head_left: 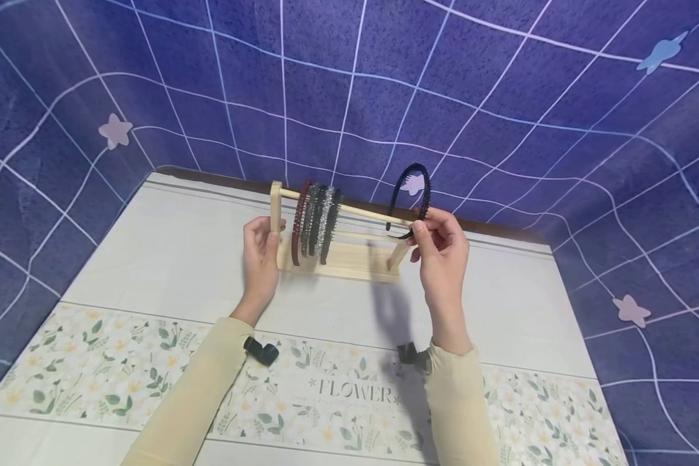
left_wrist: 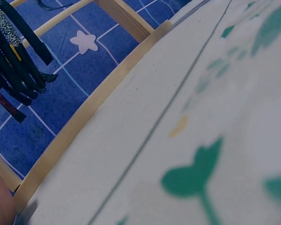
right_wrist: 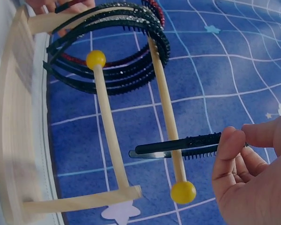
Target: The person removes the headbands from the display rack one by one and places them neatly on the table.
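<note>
A wooden headband rack (head_left: 364, 262) stands toward the back of the table. My left hand (head_left: 259, 252) grips its left post (head_left: 276, 210), thumb in front and fingers behind. Several toothed headbands (head_left: 329, 223), black, silvery and dark red, hang side by side on the upper rod near that post. With thumb and fingertips, my right hand (head_left: 444, 255) pinches a black headband (head_left: 426, 194) at the rod's right end. In the right wrist view, the two tips of this headband (right_wrist: 185, 143) reach across the upper rod, close to its yellow ball end (right_wrist: 183, 192).
A lower rod (right_wrist: 107, 122) with another yellow ball (right_wrist: 96, 60) runs beside the upper one. The tablecloth (head_left: 198, 259) is white with a floral band reading FLOWER. Behind the table hangs a blue gridded backdrop (head_left: 326, 84) with star shapes.
</note>
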Motion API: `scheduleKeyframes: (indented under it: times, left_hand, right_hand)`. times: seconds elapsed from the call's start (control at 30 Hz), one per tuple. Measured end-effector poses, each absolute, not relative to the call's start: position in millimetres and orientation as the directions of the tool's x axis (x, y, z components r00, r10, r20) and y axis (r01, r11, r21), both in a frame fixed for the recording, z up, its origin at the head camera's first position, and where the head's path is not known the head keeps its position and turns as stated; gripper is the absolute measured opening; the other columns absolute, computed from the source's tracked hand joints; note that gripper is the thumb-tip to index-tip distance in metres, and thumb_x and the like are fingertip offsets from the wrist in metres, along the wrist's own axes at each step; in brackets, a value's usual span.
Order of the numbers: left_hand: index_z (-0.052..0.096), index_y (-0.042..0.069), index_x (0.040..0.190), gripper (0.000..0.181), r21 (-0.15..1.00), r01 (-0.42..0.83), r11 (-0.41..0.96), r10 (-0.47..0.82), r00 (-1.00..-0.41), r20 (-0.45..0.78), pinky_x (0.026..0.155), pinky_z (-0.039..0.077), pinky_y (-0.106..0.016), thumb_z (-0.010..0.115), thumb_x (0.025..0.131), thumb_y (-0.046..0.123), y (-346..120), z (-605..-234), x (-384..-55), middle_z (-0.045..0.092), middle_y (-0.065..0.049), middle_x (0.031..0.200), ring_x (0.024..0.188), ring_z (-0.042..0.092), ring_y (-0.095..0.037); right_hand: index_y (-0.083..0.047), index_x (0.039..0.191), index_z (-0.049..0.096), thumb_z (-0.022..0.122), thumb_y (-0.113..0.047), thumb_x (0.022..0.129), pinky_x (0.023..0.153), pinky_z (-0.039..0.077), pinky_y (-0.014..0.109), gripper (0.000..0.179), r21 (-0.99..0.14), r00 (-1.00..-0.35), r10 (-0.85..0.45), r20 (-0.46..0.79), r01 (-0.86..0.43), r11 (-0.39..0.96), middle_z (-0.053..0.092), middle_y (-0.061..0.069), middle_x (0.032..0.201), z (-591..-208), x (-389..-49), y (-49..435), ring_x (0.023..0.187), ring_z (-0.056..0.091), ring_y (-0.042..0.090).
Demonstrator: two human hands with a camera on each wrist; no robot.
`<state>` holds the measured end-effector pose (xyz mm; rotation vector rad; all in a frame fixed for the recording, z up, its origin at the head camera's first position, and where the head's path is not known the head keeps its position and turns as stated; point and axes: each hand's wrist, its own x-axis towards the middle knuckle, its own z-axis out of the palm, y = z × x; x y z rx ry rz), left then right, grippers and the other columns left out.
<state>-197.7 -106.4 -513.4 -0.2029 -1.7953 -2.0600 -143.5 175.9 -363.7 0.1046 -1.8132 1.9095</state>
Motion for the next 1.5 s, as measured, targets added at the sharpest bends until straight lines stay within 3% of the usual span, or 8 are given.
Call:
scheduleKeyframes:
  times: [0.3, 0.63, 0.97, 1.2, 1.5]
  left_hand:
    - [0.044, 0.006, 0.148, 0.031, 0.915, 0.389, -0.108, -0.209, -0.909, 0.361, 0.126, 0.043, -0.042, 0.049, 0.119, 0.013, -105.9, -513.4, -198.1, 0.059, -0.035, 0.147, 0.145, 0.056, -0.043]
    - [0.044, 0.007, 0.148, 0.030, 0.918, 0.383, -0.103, -0.205, -0.911, 0.357, 0.126, 0.044, -0.037, 0.049, 0.119, 0.014, -106.0, -512.5, -198.5, 0.063, -0.028, 0.147, 0.144, 0.057, -0.040]
    - [0.043, 0.008, 0.148, 0.031, 0.918, 0.385, -0.097, -0.197, -0.911, 0.362, 0.129, 0.041, -0.041, 0.048, 0.119, 0.015, -105.8, -514.0, -198.4, 0.061, -0.029, 0.147, 0.146, 0.056, -0.036]
    - [0.042, 0.007, 0.149, 0.032, 0.919, 0.384, -0.088, -0.193, -0.912, 0.363, 0.131, 0.039, -0.041, 0.047, 0.119, 0.015, -106.1, -514.8, -199.6, 0.059, -0.032, 0.148, 0.148, 0.055, -0.036]
    - [0.042, 0.007, 0.149, 0.032, 0.918, 0.386, -0.094, -0.190, -0.912, 0.364, 0.131, 0.039, -0.041, 0.048, 0.119, 0.017, -105.6, -511.9, -197.9, 0.060, -0.030, 0.148, 0.145, 0.057, -0.027]
  right_hand:
    - [0.013, 0.119, 0.068, 0.070, 0.011, 0.102, 0.049, 0.048, 0.017, 0.017, -0.911, -0.857, 0.335, 0.392, -0.411, 0.016, 0.069, -0.001, 0.085, -360.3, -140.7, 186.2, 0.067, 0.064, 0.008]
    - [0.002, 0.115, 0.074, 0.070, 0.013, 0.101, 0.049, 0.048, 0.016, 0.017, -0.912, -0.844, 0.370, 0.389, -0.409, 0.026, 0.069, 0.000, 0.085, -357.5, -136.2, 197.5, 0.066, 0.064, 0.009]
    - [0.003, 0.114, 0.074, 0.070, 0.012, 0.101, 0.049, 0.048, 0.016, 0.016, -0.909, -0.835, 0.387, 0.392, -0.415, 0.026, 0.070, 0.000, 0.086, -361.7, -135.9, 211.4, 0.066, 0.064, 0.010]
    - [-0.005, 0.108, 0.073, 0.071, 0.013, 0.101, 0.049, 0.048, 0.016, 0.019, -0.921, -0.839, 0.397, 0.373, -0.386, 0.051, 0.069, -0.001, 0.086, -364.6, -133.9, 222.2, 0.066, 0.065, 0.009]
    - [0.002, 0.107, 0.070, 0.072, 0.015, 0.100, 0.048, 0.047, 0.015, 0.015, -0.928, -0.847, 0.381, 0.371, -0.342, 0.145, 0.068, -0.002, 0.087, -375.2, -133.2, 237.2, 0.066, 0.064, 0.007]
